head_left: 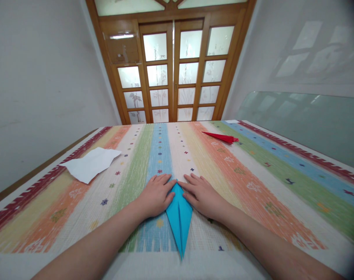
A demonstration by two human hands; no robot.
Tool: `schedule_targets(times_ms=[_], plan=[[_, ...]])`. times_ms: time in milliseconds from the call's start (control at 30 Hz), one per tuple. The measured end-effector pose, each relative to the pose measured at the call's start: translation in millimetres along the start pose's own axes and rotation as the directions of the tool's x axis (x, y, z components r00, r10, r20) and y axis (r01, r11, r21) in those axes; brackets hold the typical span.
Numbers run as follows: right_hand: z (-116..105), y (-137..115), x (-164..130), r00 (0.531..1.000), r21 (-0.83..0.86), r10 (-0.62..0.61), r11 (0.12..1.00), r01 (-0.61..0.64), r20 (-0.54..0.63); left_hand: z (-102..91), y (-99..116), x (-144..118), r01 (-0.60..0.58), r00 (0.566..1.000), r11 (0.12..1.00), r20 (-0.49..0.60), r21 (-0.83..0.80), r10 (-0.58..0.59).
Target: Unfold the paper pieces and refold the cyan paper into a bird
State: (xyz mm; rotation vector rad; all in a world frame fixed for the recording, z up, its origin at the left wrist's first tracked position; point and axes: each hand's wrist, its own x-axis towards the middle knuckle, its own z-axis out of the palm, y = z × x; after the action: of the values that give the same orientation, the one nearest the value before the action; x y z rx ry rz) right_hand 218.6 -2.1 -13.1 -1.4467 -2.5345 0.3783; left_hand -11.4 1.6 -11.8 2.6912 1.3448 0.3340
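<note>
A blue folded paper [179, 219], shaped like a long kite with its sharp tip pointing toward me, lies flat on the striped tablecloth [252, 182]. My left hand [155, 195] presses palm-down on the paper's upper left edge. On the upper right edge my right hand [202, 195] lies flat in the same way. The fingertips of both hands nearly meet at the paper's far tip. Neither hand grips anything; fingers are extended and together.
A crumpled white sheet [90, 164] lies at the left of the table. A red folded paper [222, 137] rests at the far right. Wooden glazed doors [172, 70] stand behind the table, and a glass pane [305, 120] leans along the right wall.
</note>
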Motion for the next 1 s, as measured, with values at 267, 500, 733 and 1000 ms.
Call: schedule_targets(times_ms=[267,500,733,1000], plan=[[-2.5,-1.2,-0.5,1.000,0.002,-0.007,1.000,0.007,-0.016,2.7,-3.7,5.6,-0.032,0.992,0.999,-0.120,-0.034,0.027],[-1.5,0.6,-0.6,1.000,0.000,-0.014,1.000,0.014,-0.022,7.5,-4.8,5.9,-0.025,0.994,0.999,-0.110,-0.022,0.022],[-1.1,0.2,-0.3,1.000,-0.006,-0.004,1.000,0.004,-0.021,11.5,-8.2,7.8,0.073,0.997,0.997,-0.031,-0.012,-0.073],[-0.5,0.5,0.2,1.000,-0.015,-0.008,1.000,0.007,-0.022,11.3,-8.2,8.2,0.033,0.999,0.999,0.004,-0.010,-0.033]])
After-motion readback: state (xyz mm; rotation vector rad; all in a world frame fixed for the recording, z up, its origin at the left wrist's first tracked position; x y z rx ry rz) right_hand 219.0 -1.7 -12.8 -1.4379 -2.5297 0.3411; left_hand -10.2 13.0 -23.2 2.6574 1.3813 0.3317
